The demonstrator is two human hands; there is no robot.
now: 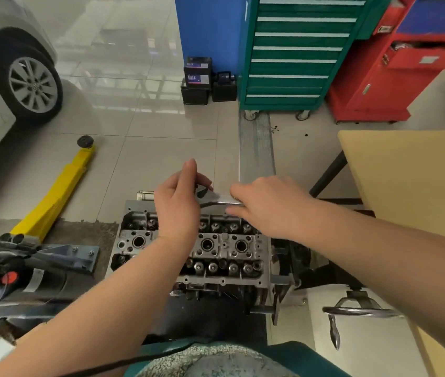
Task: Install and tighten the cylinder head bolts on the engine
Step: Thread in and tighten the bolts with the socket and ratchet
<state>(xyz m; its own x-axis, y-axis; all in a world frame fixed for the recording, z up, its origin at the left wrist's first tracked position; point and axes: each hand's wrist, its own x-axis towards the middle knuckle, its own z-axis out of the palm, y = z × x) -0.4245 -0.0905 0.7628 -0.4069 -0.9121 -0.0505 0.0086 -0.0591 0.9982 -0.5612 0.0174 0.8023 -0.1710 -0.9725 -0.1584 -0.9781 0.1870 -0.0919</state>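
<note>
A bare metal cylinder head (217, 248) sits on the engine below me, its valve springs and round bores exposed. Above its far edge I hold a shiny open-ended wrench (217, 198) level between both hands. My left hand (179, 202) pinches the jaw end with fingers and thumb. My right hand (267, 204) grips the handle end, which is hidden under its fingers. No bolt is clearly visible at the wrench.
A yellow floor jack (58, 194) lies on the tiles at left, near a car wheel (29, 83). A green drawer cabinet (294, 58) and red cabinet (395, 77) stand behind. A tan table (411, 180) is at right; an engine stand handle (362, 311) juts out lower right.
</note>
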